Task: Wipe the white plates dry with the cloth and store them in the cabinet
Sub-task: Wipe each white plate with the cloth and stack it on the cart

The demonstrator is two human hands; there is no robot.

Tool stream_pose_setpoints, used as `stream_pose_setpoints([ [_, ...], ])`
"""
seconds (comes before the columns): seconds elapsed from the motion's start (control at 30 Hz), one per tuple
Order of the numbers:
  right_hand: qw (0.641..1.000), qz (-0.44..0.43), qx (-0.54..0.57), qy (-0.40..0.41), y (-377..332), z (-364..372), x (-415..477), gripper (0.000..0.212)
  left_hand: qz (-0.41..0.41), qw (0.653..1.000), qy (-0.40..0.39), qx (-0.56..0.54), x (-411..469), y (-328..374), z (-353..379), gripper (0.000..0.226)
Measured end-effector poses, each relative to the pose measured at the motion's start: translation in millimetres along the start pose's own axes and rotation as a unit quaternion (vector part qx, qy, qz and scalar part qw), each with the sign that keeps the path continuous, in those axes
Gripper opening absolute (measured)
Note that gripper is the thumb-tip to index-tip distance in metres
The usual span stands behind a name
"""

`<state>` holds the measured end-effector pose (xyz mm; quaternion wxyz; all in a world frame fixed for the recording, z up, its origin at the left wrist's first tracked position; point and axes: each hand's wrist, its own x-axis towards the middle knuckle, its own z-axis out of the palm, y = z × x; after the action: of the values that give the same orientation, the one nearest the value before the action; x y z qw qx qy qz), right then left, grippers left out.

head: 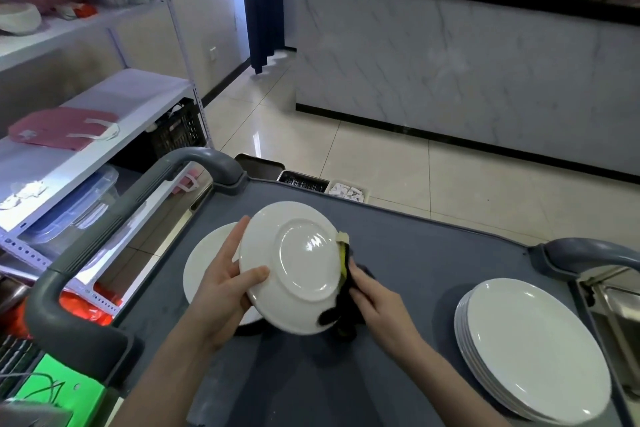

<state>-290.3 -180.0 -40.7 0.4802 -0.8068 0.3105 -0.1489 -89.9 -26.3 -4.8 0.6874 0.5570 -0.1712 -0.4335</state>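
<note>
The plate (294, 263) is gripped at its left rim by the left hand (221, 284), thumb curled over the underside & fingers tucked behind. The hold is thus clamped on the rim, w/ most of the surface left free for wiping. The plate is held tilted above the cart (415, 246), base ring turned toward the camera, i.e. the underside is presented for drying. The dark cloth (341, 305), w/ a yellow edge, is bunched in the right hand (377, 302), fingers closed round it, and is pressed against the plate's right rim. The cloth seems to be wrapped over the edge so both faces are caught at once. A single plate (204, 263) is laid flat on the cart just below the held one & partly hidden by it. Whether it is already dried or waiting cannot be told. A stack (533, 350) of white plates is set well apart at the right end of the cart, prob. to be kept out of the way of the working hands. Wiping is judged to be under way; storing is not yet begun. No cabinet can be picked out for certain; only open shelving (114, 94) is seen at the left.
</note>
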Motion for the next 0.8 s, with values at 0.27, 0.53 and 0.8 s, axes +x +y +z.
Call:
stream_pose_setpoints([
  [0.27,0.977,-0.101,-0.158,0.106,-4,6,-20,0.032,-0.001,0.999,0.044,-0.015,16,7,8,0.079],
  [0.53,0.924,-0.227,-0.275,0.139,6,-9,-23,0.051,-0.066,0.988,0.101,-0.097,27,6,34,0.064],
  [0.8,0.906,-0.207,-0.239,0.281,-4,-30,-28,0.026,-0.125,0.984,0.081,-0.094,34,0,68,0.045],
])
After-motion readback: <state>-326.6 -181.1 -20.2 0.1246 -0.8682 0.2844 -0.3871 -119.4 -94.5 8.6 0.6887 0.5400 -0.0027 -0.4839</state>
